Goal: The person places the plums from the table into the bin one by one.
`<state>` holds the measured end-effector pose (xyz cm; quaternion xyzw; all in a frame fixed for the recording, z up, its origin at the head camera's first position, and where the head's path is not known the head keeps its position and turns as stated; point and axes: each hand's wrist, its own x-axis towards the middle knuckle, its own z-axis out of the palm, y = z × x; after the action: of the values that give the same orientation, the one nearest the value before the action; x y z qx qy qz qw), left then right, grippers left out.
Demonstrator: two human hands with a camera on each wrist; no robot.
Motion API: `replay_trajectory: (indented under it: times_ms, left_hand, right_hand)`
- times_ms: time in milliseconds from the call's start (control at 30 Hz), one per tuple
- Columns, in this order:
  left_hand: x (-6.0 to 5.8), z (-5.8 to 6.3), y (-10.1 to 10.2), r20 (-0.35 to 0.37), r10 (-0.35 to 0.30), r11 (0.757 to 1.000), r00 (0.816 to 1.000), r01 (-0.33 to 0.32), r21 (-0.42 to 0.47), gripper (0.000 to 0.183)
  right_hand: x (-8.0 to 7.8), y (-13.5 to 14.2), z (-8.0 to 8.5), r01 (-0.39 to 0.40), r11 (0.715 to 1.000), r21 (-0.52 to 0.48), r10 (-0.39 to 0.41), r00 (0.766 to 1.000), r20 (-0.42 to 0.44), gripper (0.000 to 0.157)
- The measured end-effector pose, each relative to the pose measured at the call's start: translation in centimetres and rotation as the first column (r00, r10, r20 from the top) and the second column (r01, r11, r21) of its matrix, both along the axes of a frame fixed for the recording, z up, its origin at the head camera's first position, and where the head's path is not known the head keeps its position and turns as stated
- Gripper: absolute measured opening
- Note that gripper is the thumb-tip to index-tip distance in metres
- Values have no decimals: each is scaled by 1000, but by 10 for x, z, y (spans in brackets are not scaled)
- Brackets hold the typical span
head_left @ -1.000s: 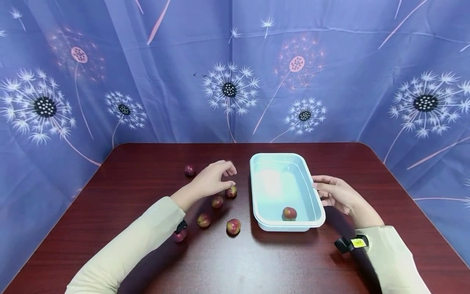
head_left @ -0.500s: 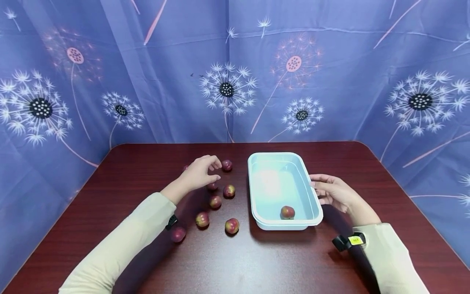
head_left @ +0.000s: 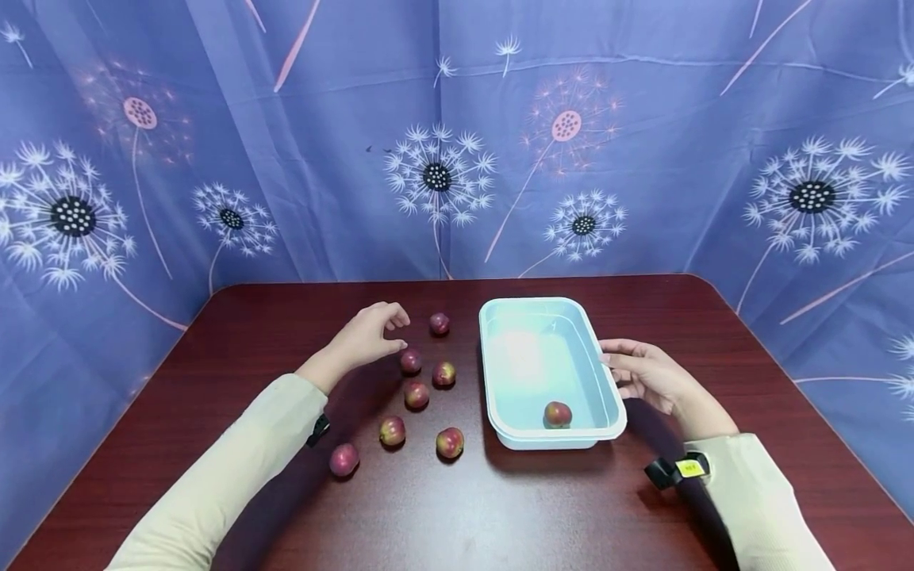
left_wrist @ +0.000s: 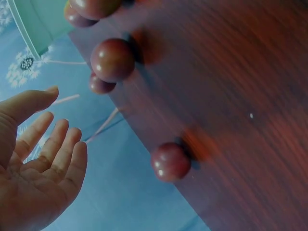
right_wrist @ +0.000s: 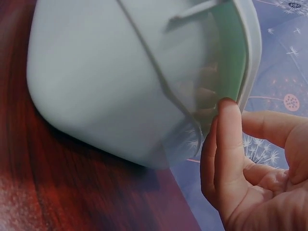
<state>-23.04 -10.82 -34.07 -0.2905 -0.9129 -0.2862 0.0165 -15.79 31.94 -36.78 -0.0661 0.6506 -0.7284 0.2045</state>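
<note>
My left hand (head_left: pixel 367 333) hovers over the left part of the table, its thumb and fingers spread apart and holding nothing. Close by its thumb lies a dark red plum (head_left: pixel 410 361). In the left wrist view the palm faces up beside several plums, one (left_wrist: pixel 171 162) lying apart from the others. At the right side of a pale blue plastic tub (head_left: pixel 489 381), my right hand (head_left: pixel 653 377) grips the long rim, thumb at the edge and fingers against the outer wall. One red plum (head_left: pixel 558 414) sits inside the tub, near its front end.
Several more plums lie left of the tub, among them one at the back (head_left: pixel 439 323), one in front (head_left: pixel 450 443) and one near the left sleeve (head_left: pixel 344 460). A blue dandelion-print curtain (head_left: pixel 321 159) hangs behind the dark red wooden table (head_left: pixel 543 515).
My left hand has moved left, away from the tub, uncovering the back plum and another below it. The right hand keeps its place on the tub's rim.
</note>
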Motion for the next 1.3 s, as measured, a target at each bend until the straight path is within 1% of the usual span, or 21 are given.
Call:
replay_trajectory:
  times_ms: [133,267,600,733,933,1100,1300]
  left_hand:
    - [-5,0,-6,-5,7,1000,1000,-7,23,28]
    - [-10,-1,-12,8,23,999,1000,-23,38,29]
    - [-21,-7,-31,50,100,995,994,-101,8,30]
    - [-24,-11,-37,71,125,992,990,-126,10,30]
    - [-29,-14,-40,82,136,991,987,-137,6,31]
    - [-30,-15,-42,91,149,989,985,-147,-25,31]
    - [-33,-15,-46,132,174,983,976,-164,-79,34]
  right_hand:
    - [0,0,0,4,1000,0,-4,1000,1,19]
    - [0,0,0,7,1000,0,-7,1000,1,19]
    - [0,0,0,9,1000,13,-9,1000,-9,18]
    - [0,-1,0,19,1000,17,-19,1000,2,17]
    - [0,-1,-1,36,999,26,-37,999,7,16]
    - [0,-1,0,37,999,36,-37,999,7,16]
    - [0,-2,0,37,999,39,-38,999,10,16]
